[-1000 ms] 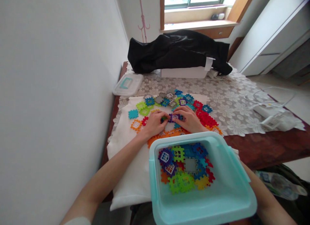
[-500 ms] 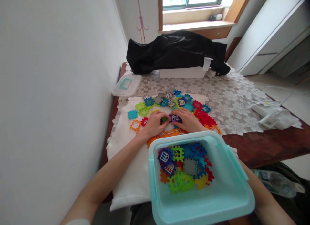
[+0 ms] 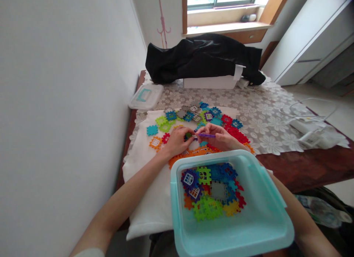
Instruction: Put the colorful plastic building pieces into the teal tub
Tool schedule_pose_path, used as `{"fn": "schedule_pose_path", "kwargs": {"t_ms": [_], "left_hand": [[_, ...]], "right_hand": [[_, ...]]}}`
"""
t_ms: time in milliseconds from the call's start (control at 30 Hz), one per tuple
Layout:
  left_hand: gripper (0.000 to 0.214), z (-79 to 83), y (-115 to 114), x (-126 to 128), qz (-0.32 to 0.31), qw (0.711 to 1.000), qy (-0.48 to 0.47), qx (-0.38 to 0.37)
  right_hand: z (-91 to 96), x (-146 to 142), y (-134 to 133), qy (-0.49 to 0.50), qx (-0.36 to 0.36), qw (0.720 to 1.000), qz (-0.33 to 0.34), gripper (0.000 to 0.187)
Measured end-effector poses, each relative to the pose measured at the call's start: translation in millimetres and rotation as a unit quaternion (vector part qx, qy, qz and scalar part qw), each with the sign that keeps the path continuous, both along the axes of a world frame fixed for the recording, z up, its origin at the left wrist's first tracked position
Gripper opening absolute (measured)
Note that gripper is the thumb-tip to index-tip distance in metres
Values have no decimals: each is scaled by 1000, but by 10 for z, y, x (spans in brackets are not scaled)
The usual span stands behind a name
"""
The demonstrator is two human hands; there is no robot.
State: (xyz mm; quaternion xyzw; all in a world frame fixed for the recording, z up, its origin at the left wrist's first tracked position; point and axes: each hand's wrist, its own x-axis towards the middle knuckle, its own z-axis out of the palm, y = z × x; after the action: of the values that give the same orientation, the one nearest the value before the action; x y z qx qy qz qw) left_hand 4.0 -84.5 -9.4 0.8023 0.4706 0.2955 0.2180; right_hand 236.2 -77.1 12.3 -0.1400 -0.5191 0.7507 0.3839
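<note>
My right hand (image 3: 221,136) pinches a purple interlocking tile (image 3: 207,135), seen nearly edge-on. Just to its left, my left hand (image 3: 179,142) lies low over the white cloth, its thumb and fingers curled around a green interlocking tile (image 3: 188,135) that is partly hidden. The purple tile's left end comes close to the left fingertips; I cannot tell whether they touch. Orange tiles (image 3: 203,150) lie in front of the hands, red tiles (image 3: 235,134) to the right, and light green tiles (image 3: 165,127) to the left. Blue and grey tiles (image 3: 181,113) lie behind.
A turquoise bin (image 3: 265,216) with mixed tiles stands in the foreground between my arms. The white cloth (image 3: 149,198) lies over a patterned tablecloth (image 3: 262,124). A clear lid (image 3: 146,96) is at the back left, near a black cover (image 3: 201,58). The wall runs along the left.
My right hand has turned the purple tile from face-up to edge-on, lifting and rotating with it. The left hand stays almost in place.
</note>
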Motion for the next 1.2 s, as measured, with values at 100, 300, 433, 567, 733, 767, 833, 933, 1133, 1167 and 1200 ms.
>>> {"fn": "schedule_pose_path", "kwargs": {"t_ms": [100,300,433,567,733,767,833,933,1133,1167,1200], "left_hand": [[13,2,-3,5,7,1000,-12,-2],[22,45,7,27,18,999,-34,-22],[24,53,15,32,29,999,-31,-27],[21,20,17,25,33,999,-32,-21],[18,-2,21,16,46,997,-61,-22],[18,-1,22,14,48,996,-71,-21],[18,3,21,7,55,994,-96,-21],[17,13,13,-5,74,987,-144,-25],[15,10,49,-33,97,952,-289,-41],[15,0,75,-45,107,935,-336,-43],[14,-13,105,-63,120,912,-391,-42]], "right_hand": [[-23,54,-35,54,8,994,94,46],[-43,95,24,66,87,962,249,33],[25,125,22,57,102,963,243,25],[145,161,-77,-17,61,976,208,33],[191,78,-126,-37,43,991,125,35],[172,53,-109,-38,49,996,71,34],[116,15,-54,-67,67,994,-62,30],[17,3,45,-178,129,950,-220,27],[-148,10,96,-329,412,829,-186,56],[-171,2,83,-349,447,810,-148,69],[-191,-8,67,-371,472,792,-114,80]]}}
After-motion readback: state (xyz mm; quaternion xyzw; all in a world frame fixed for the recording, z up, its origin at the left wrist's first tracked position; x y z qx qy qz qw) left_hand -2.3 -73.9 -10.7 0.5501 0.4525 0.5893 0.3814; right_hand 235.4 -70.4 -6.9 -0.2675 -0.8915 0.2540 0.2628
